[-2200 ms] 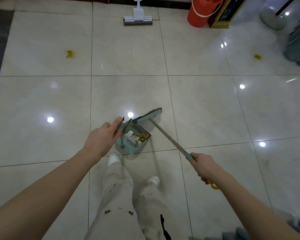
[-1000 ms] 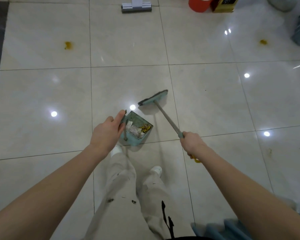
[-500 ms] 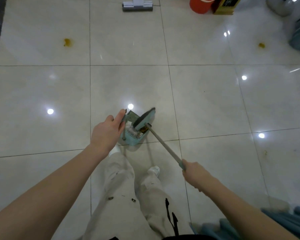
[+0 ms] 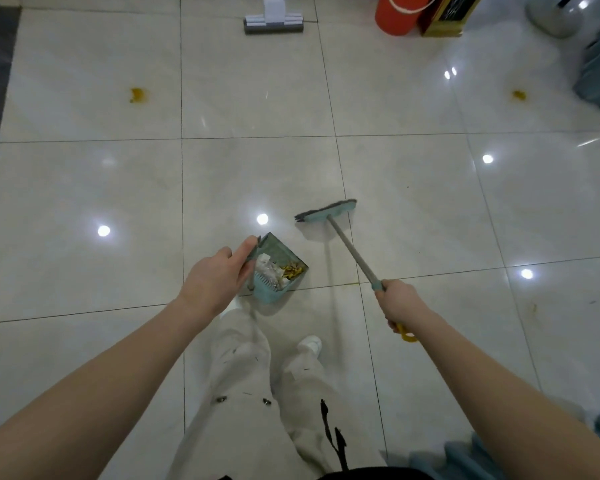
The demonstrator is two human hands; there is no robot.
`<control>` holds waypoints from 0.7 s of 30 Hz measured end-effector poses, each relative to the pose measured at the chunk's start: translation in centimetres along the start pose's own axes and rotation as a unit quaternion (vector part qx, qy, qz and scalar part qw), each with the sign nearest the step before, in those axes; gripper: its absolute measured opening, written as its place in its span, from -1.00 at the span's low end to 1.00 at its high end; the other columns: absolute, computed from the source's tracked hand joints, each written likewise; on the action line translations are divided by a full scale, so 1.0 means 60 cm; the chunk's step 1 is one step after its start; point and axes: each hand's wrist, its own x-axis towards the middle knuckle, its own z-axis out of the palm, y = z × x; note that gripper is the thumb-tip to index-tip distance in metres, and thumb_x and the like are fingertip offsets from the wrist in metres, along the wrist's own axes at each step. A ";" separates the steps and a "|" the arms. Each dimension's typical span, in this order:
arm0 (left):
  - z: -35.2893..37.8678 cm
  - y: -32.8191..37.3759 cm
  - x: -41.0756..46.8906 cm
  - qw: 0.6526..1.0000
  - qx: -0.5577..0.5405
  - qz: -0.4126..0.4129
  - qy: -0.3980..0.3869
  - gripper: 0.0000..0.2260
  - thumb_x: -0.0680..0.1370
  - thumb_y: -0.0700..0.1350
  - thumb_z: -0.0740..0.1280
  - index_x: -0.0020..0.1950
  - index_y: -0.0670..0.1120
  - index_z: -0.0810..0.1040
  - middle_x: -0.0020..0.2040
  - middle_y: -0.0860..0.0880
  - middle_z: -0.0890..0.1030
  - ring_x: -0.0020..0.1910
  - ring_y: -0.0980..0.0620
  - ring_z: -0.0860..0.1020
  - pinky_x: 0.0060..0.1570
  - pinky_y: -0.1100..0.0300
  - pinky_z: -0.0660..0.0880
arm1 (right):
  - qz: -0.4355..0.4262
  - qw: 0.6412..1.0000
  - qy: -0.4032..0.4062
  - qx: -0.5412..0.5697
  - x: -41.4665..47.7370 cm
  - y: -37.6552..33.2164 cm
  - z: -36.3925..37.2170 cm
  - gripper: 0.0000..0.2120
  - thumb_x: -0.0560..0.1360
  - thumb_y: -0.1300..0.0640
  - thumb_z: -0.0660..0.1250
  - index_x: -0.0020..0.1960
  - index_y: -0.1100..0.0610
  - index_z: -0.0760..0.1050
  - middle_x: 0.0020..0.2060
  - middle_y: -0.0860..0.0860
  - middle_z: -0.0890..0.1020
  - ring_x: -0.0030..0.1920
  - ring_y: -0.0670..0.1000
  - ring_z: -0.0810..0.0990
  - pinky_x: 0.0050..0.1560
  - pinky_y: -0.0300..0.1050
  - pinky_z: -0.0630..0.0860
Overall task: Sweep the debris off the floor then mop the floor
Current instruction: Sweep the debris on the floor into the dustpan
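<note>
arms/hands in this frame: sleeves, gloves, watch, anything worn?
Both forearms are bare up to the frame's edge: no sleeves show. The left hand and right hand wear no gloves, and no watch, bracelet or ring is visible on either wrist or hand.

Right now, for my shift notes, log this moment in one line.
left hand: holds dustpan | right hand: holds broom | dustpan: scraps | floor: yellow bits remain

No readable text, label or number anywhere; dark sign by bucket too blurred.
</note>
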 end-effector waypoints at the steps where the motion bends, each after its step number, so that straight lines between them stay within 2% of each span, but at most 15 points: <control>1: 0.000 0.002 -0.001 1.000 -0.003 -0.006 0.000 -0.61 0.63 0.08 0.06 0.45 0.05 0.16 -0.23 -0.08 0.43 -0.41 -0.14 0.47 -0.43 0.13 0.36 | 0.013 1.000 0.001 0.013 0.005 -0.003 0.007 -0.74 0.64 0.15 0.08 0.17 0.24 0.47 -0.20 0.17 0.53 -0.50 0.07 0.49 -0.56 -0.18 0.46; 5: 0.005 0.011 -0.011 1.000 -0.014 -0.011 -0.005 -0.61 0.63 0.06 0.08 0.45 0.03 0.18 -0.22 -0.09 0.45 -0.39 -0.16 0.48 -0.41 0.09 0.42 | 0.034 0.999 -0.018 0.014 0.007 0.004 0.047 -0.75 0.63 0.20 0.09 0.19 0.27 0.46 -0.24 0.16 0.55 -0.52 0.07 0.51 -0.55 -0.12 0.51; 9: 0.010 0.023 -0.016 1.000 -0.029 -0.004 -0.010 -0.60 0.63 0.05 0.09 0.46 0.01 0.20 -0.22 -0.09 0.45 -0.39 -0.13 0.49 -0.40 0.06 0.48 | 0.027 0.997 -0.045 -0.049 -0.034 0.055 0.081 -0.79 0.62 0.22 0.05 0.17 0.20 0.39 -0.16 0.15 0.54 -0.43 0.09 0.54 -0.46 -0.06 0.59; 14: 0.002 0.026 0.002 1.000 -0.014 0.006 0.006 -0.60 0.63 0.04 0.10 0.46 0.00 0.21 -0.23 -0.08 0.43 -0.41 -0.13 0.45 -0.42 0.10 0.39 | -0.010 0.990 -0.085 -0.116 -0.088 0.126 0.064 -0.83 0.64 0.12 0.04 0.11 0.12 0.37 -0.17 0.12 0.54 -0.44 0.06 0.51 -0.44 -0.02 0.61; 21: -0.004 0.032 0.002 1.000 -0.005 0.008 -0.004 -0.61 0.63 0.08 0.04 0.44 0.03 0.15 -0.20 -0.08 0.44 -0.41 -0.13 0.47 -0.42 0.06 0.47 | 0.011 0.999 -0.040 -0.006 -0.079 0.165 -0.047 -0.73 0.63 0.00 0.13 0.22 0.05 0.49 -0.38 0.11 0.49 -0.56 0.01 0.41 -0.54 -0.19 0.40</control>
